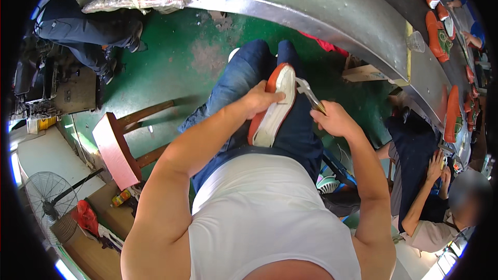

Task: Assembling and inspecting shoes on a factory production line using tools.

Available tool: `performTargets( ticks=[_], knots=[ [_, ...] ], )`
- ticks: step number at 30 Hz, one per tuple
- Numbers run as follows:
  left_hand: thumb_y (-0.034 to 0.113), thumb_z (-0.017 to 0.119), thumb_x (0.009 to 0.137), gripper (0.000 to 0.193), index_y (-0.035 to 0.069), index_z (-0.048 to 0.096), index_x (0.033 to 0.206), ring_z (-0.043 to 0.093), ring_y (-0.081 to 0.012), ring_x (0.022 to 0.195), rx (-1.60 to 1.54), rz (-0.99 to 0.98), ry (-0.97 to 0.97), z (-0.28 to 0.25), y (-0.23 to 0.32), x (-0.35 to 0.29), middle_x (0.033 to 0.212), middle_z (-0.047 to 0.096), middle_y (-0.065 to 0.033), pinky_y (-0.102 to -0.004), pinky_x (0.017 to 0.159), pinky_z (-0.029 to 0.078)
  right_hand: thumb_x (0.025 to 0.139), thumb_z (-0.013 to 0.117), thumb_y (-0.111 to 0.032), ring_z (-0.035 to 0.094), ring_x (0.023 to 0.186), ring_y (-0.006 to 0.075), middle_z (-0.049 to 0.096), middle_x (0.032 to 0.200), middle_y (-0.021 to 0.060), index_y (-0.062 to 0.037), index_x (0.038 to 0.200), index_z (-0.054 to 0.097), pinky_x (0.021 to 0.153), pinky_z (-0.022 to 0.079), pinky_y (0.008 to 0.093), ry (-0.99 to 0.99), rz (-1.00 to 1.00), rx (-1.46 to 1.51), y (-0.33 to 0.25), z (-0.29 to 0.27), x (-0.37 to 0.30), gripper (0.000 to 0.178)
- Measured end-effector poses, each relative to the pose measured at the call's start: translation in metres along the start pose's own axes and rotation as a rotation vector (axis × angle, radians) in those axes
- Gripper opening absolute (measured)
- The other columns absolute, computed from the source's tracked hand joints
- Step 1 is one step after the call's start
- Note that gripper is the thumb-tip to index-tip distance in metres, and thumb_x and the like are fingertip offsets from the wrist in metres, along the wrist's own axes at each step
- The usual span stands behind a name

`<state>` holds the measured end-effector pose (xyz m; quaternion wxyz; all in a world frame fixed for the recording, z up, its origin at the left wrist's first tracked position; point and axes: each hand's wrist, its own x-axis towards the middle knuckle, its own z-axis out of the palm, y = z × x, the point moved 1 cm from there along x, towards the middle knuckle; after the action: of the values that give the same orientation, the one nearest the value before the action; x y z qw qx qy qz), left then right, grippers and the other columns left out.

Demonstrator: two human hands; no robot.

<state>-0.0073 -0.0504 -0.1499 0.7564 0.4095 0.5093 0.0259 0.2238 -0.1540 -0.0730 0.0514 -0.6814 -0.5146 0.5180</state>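
An orange-red shoe (257, 122) rests across my lap, its pale, whitish underside turned up and its toe pointing away from me. My left hand (261, 99) is closed on the shoe's left side, with the thumb pressed on the underside. In my right hand (332, 118) is a pair of metal lasting pincers (308, 92), gripped by the handles. The jaws of the pincers reach the right edge of the shoe near the toe; whether they pinch the material is too small to tell.
A grey metal-topped bench (311, 5) curves across the front. Orange shoes (452, 111) line the conveyor at right. A co-worker (438, 223) sits at right; another person's legs (88, 28) stand far left. A wooden stool (116, 150) and a fan (49, 202) are at left.
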Motion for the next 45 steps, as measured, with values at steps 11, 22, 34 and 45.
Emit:
performTargets(
  ticks=[11,22,34,45],
  knots=[
    [0.034,0.076,0.089,0.065,0.003,0.044,0.137,0.063,-0.0221,0.112,0.038,-0.081,-0.078,-0.003,0.002,0.006,0.124,0.061,-0.0132,-0.0393,0.097,0.051,0.09,0.066,-0.017,0.067,0.094,0.0371,0.067,0.103,0.0223,-0.0027,0.124,0.06,0.083,0.053,0.0456,0.09,-0.268,-0.382,-0.019,0.072,-0.029,0.037],
    [0.026,0.065,0.096,0.097,0.013,-0.006,0.161,0.029,-0.0286,0.147,0.109,0.331,-0.173,-0.004,-0.074,-0.023,0.161,0.025,-0.0185,-0.0347,0.119,0.025,0.091,0.064,-0.023,0.068,0.087,0.0404,0.068,0.097,0.0224,-0.0012,0.104,0.061,0.077,0.054,0.0485,0.091,-0.145,-0.271,0.02,0.104,-0.058,0.026],
    [0.034,0.064,0.094,0.104,0.003,-0.012,0.158,0.002,-0.035,0.154,0.521,0.382,-0.074,0.012,-0.078,-0.049,0.164,0.0,-0.0253,-0.0404,0.124,0.012,0.098,0.062,-0.025,0.067,0.076,0.0111,0.07,0.091,0.0034,-0.0013,0.105,0.068,0.058,0.054,0.0277,-0.707,0.118,0.382,0.07,0.07,-0.026,0.026],
    [0.019,0.068,0.092,0.105,0.007,-0.012,0.159,0.023,-0.0317,0.15,0.517,0.386,0.144,0.018,-0.079,-0.057,0.158,0.023,-0.0244,-0.0357,0.12,0.026,0.103,0.049,-0.034,0.067,0.072,0.0327,0.066,0.076,0.0164,0.0025,0.096,0.06,0.065,0.051,0.0408,0.306,-0.305,0.276,-0.017,0.069,-0.049,0.038]
  ],
)
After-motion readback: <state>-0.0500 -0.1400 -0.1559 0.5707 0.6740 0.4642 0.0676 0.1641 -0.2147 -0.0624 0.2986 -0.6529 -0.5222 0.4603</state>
